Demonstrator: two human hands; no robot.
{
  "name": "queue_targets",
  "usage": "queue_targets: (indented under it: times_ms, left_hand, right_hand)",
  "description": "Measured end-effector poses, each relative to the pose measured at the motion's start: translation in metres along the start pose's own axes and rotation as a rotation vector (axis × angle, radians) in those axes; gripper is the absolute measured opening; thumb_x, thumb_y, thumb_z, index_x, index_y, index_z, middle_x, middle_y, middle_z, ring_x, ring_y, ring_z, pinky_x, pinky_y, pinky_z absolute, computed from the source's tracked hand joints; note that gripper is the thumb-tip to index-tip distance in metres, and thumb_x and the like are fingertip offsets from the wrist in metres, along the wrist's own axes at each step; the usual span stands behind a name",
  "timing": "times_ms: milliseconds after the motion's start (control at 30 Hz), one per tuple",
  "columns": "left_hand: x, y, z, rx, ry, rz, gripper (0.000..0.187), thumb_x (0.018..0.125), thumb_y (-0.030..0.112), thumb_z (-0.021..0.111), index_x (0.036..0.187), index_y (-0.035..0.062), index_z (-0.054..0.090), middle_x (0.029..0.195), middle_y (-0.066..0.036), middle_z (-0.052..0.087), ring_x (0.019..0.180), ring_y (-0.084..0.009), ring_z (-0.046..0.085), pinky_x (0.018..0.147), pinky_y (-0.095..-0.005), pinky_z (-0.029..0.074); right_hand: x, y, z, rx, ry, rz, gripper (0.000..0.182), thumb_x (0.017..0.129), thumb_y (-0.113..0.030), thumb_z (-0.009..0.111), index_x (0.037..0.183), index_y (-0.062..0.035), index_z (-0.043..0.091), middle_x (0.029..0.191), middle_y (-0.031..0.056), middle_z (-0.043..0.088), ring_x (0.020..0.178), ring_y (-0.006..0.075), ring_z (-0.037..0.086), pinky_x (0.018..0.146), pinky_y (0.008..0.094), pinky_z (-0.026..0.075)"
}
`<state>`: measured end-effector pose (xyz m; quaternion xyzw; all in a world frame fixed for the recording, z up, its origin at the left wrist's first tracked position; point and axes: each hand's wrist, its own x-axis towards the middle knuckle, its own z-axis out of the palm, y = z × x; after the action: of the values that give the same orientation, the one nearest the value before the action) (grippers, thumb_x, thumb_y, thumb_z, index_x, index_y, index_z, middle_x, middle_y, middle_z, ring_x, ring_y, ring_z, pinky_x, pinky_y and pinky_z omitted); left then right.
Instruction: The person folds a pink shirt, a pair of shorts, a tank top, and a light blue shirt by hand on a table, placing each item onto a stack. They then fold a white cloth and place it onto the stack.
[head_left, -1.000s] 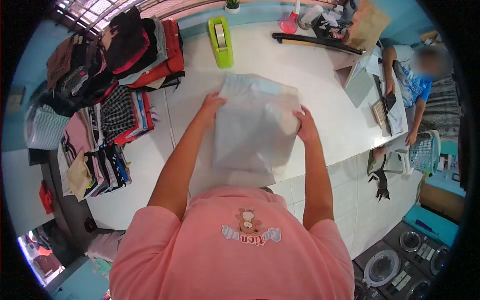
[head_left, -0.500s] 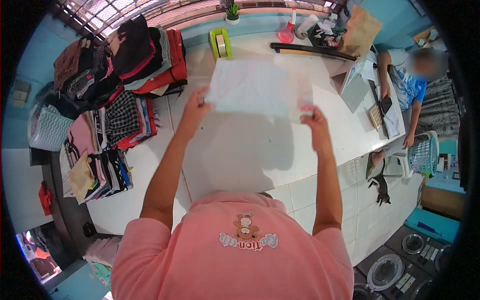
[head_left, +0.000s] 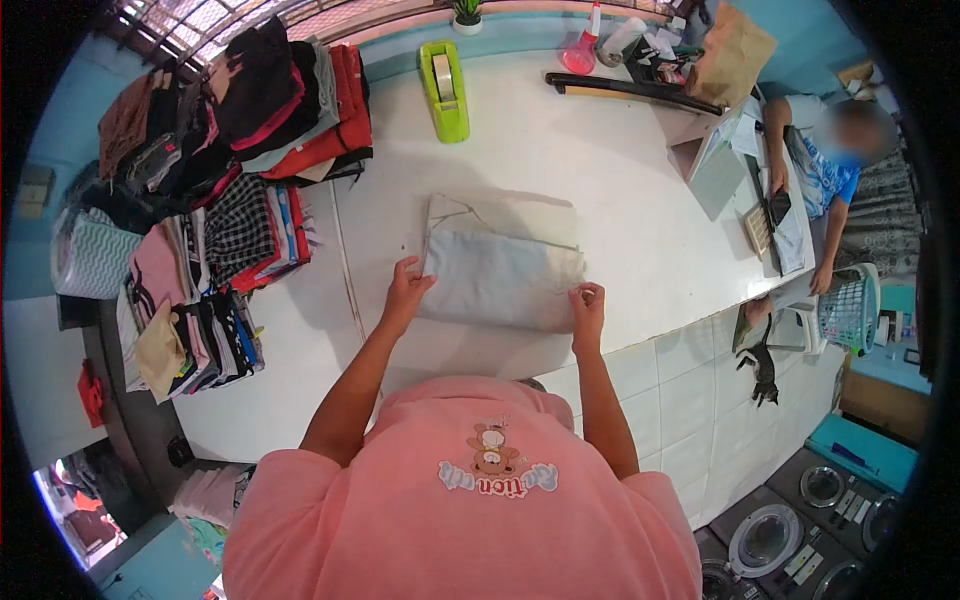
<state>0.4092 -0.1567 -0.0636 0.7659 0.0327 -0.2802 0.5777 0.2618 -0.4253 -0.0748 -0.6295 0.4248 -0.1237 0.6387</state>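
Observation:
A pale folded cloth (head_left: pixel 497 275), bluish in front with a cream strip along its far side, lies on the white table in front of me. At its left edge my left hand (head_left: pixel 405 297) has its fingers bent, gripping the border. My right hand (head_left: pixel 589 312) pinches the near right corner between thumb and fingers. What kind of garment or linen it is cannot be made out.
Piles of folded clothes (head_left: pixel 240 230) crowd the table's left side. A green tape dispenser (head_left: pixel 444 95) stands beyond the cloth. Back right are a red spray bottle (head_left: pixel 580 50) and a long black object (head_left: pixel 635 90). A person (head_left: pixel 820 170) sits at the right; a cat (head_left: pixel 762 372) lies on the tiles.
The cloth, held up and blurred before, has come down toward me onto the table, showing its folded layers. Both hands moved nearer to my body and closer together with it.

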Motion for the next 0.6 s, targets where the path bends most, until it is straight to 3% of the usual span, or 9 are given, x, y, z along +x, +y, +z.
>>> queue_targets:
  times_ms: [133,233,300,467,600]
  left_hand:
    - [0.018,0.010,0.020,-0.060,0.037,0.080,0.047,0.076,0.010,0.057,0.118,0.0096,0.036,0.099,-0.011,0.052,0.089,-0.0159,0.048,0.081,-0.0274,0.038]
    - [0.015,0.026,0.026,-0.093,0.078,0.256,0.036,0.076,0.003,0.053,0.111,0.0078,0.045,0.099,-0.006,0.052,0.088,-0.0141,0.049,0.080,-0.0259,0.038]
    - [0.001,0.049,0.024,0.033,0.137,0.336,0.032,0.072,-0.006,0.050,0.101,0.0073,0.052,0.102,-0.004,0.053,0.087,-0.0134,0.049,0.076,-0.0236,0.039]
    - [0.003,0.074,0.023,0.084,0.247,0.411,0.032,0.073,-0.006,0.048,0.101,0.0073,0.053,0.099,-0.004,0.054,0.087,-0.0146,0.049,0.076,-0.0232,0.038]
    - [0.037,0.061,0.025,0.110,0.266,0.482,0.032,0.073,-0.006,0.048,0.102,0.0050,0.052,0.103,-0.007,0.052,0.092,-0.0186,0.048,0.079,-0.0269,0.038]
  right_hand:
    - [0.012,-0.007,0.013,0.088,-0.063,-0.140,0.027,0.075,-0.008,0.055,0.101,-0.0056,0.049,0.079,-0.0009,0.045,0.072,0.0087,0.039,0.067,0.0223,0.033]
    - [0.011,-0.028,0.012,0.059,-0.134,-0.074,0.033,0.076,-0.004,0.052,0.108,-0.0067,0.050,0.087,-0.0019,0.047,0.079,0.0083,0.040,0.073,0.0208,0.032]
    - [0.003,-0.048,0.009,0.093,-0.150,-0.174,0.040,0.076,0.000,0.047,0.115,-0.0079,0.048,0.098,-0.0008,0.050,0.090,0.0093,0.041,0.082,0.0210,0.030]
    - [0.009,-0.086,0.013,-0.043,-0.140,-0.338,0.043,0.076,0.004,0.044,0.118,-0.0069,0.045,0.115,0.0020,0.045,0.104,0.0117,0.039,0.090,0.0232,0.027]
    - [0.042,-0.066,0.026,-0.047,-0.202,-0.409,0.047,0.076,0.003,0.045,0.121,-0.0086,0.042,0.125,0.0053,0.038,0.111,0.0171,0.036,0.092,0.0265,0.028]
